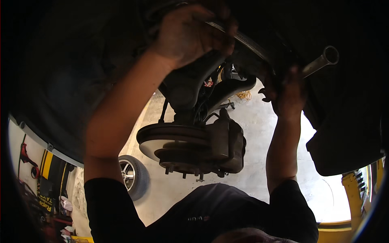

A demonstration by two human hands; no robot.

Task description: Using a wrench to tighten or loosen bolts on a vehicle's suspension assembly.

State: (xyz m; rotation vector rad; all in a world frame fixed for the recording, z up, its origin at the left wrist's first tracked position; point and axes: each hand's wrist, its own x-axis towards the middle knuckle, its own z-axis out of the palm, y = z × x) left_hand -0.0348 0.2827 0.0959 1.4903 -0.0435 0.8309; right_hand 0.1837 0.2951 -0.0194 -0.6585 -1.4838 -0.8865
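Observation:
High under the dark wheel arch, my left hand [184, 38] is closed around a long narrow metal bar [252, 43]. The bar slants down toward the right, and its far end is lost in shadow. My right hand [291, 94] grips a combination wrench by its middle. The wrench's ring end [330, 55] sticks out up and to the right, and its open jaw [264, 95] shows on the other side of the hand. Between my arms hangs a wheel hub with a brake disc [174, 141] and its caliper [233, 146]; bare studs point downward.
A dark suspension arm [231, 91] curves above the disc. To the left, a wheel with a tyre [139, 178] lies on the pale floor [259, 137]. A yellow post [351, 192] stands at the right, and tools and boxes [48, 186] crowd the left edge.

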